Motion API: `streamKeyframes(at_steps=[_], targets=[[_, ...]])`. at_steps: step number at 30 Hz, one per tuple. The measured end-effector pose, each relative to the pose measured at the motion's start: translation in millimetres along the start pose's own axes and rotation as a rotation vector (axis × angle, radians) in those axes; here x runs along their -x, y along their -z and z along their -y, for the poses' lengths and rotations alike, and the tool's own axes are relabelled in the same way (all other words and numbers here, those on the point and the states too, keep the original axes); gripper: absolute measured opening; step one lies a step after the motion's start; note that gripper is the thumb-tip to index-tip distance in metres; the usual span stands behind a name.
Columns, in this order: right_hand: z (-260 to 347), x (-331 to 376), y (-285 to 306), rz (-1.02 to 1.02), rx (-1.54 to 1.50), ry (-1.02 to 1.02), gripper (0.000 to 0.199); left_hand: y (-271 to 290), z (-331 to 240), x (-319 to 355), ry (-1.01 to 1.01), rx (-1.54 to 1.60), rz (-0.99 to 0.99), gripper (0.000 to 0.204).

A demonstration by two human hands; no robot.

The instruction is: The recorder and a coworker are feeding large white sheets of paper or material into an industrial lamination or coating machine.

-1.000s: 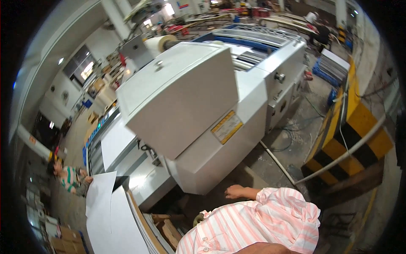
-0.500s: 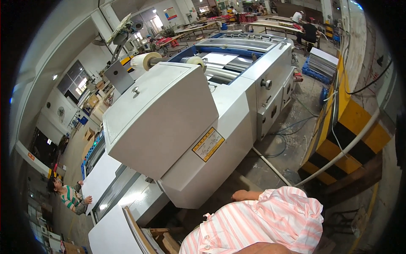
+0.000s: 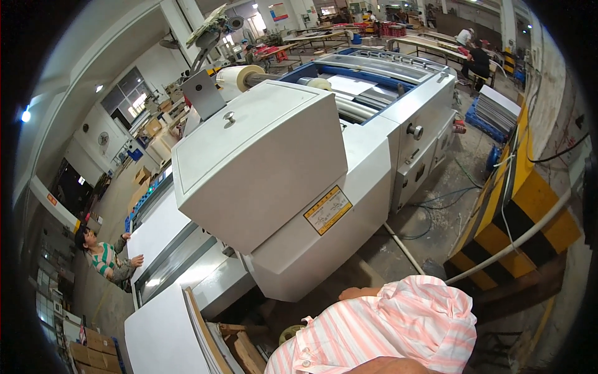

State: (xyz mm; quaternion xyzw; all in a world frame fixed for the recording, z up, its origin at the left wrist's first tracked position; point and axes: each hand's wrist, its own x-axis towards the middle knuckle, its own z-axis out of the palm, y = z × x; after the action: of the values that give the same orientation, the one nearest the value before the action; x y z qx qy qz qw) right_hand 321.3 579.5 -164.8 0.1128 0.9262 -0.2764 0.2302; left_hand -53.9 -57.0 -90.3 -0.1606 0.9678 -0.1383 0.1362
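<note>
**Pink-striped sleeve beside a large grey machine**

One bent arm in a pink-and-white striped fabric sleeve at the lower edge, elbow raised, a short strip of bare forearm showing just left of the cuff. Neither of the hands in sight, so cannot tell whether open, closed or holding anything; cannot tell either which arm this is.

Nearest to the forearm: one large pale-grey sheet-metal machine, boxy, smooth and matt, its base just beyond the arm. On its slanted front, one yellow rectangular warning label. On the hinged top cover, one small round metal knob. Behind the cover, one cream-coloured roll of glossy film on a shaft. On the right side panel, one round silver dial.

Lower left: one tall stack of large white paper sheets, flat and smooth, edges squared, leaning brown boards just beside it. Under these, rough wooden pallet pieces.

Far left: one other person in a green-and-white striped top, both palms against the machine's white feed board.

Right: one yellow-and-black striped barrier block, one pale pipe slanting across it. Grey concrete floor with dark cables trailing.
</note>
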Motion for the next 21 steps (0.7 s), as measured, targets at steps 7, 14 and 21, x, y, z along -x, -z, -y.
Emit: streamKeyframes(at_steps=[7, 14, 21], targets=[[2.5, -6.5, -18.0, 0.027, 0.006, 0.059, 0.036, -5.8, 11.5, 27.1, 0.059, 0.575, 0.086, 0.031], [25.8, -8.1, -39.6, 0.054, -0.004, 0.106, 0.036, -7.4, 15.5, 45.3, 0.119, 1.138, 0.153, 0.032], [129.3, -28.3, -2.8, 0.031, -0.123, 0.074, 0.036, 11.3, 6.1, 19.6, 0.151, 1.728, 0.191, 0.035]])
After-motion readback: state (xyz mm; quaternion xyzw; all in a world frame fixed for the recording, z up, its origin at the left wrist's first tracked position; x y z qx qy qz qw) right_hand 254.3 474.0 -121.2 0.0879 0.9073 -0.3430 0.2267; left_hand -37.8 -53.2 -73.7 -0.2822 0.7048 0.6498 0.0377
